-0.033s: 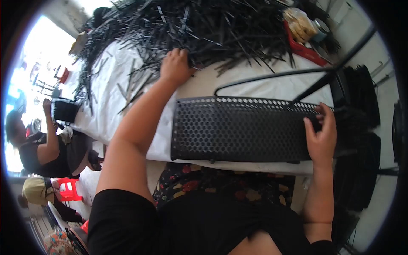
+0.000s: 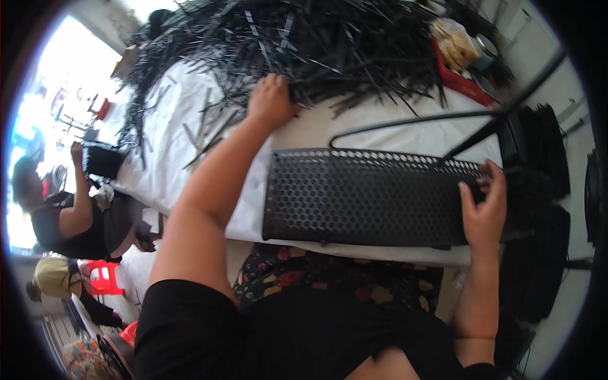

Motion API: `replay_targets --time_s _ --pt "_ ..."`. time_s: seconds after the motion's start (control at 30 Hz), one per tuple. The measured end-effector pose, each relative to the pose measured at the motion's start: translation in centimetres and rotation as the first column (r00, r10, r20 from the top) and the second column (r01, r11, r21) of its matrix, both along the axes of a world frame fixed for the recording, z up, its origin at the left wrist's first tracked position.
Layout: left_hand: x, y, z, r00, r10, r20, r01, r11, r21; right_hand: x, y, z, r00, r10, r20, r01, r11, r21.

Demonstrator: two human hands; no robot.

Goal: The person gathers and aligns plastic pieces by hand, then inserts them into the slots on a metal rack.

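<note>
One black honeycomb-perforated panel [image 2: 364, 199] at the near edge of white table sheeting [image 2: 177, 114], right hand [image 2: 486, 206] half-curled at its right end, left hand [image 2: 272, 101] beyond among black strips [image 2: 342, 47], both grips unclear, sheeting showing leftward.

The left fingers [image 2: 273, 80] touch black strips [image 2: 354, 54]; the right fingers [image 2: 496, 175] touch a perforated panel [image 2: 367, 201].

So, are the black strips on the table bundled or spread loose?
Spread loose: the black strips lie crisscrossed in a heap, ends pointing many ways; the left hand is at its near edge.
</note>
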State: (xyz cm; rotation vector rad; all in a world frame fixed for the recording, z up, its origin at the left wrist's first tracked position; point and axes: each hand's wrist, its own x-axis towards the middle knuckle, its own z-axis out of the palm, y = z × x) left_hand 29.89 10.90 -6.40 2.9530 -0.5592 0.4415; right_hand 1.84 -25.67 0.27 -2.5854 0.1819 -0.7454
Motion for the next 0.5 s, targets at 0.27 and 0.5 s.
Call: replay_targets --time_s 0.27,0.5 --pt "0.0 -0.2 -0.6 0.997 -0.044 -0.063 0.031 0.980 -0.195 -0.7 -1.3 -0.6 0.997 -0.001 -0.083 0.000 1.000 -0.018" --pt "-2.5 0.0 -0.9 0.982 -0.068 0.178 0.079 0.995 -0.054 0.2 -0.8 -0.7 0.995 0.089 -0.054 -0.093 0.993 -0.076"
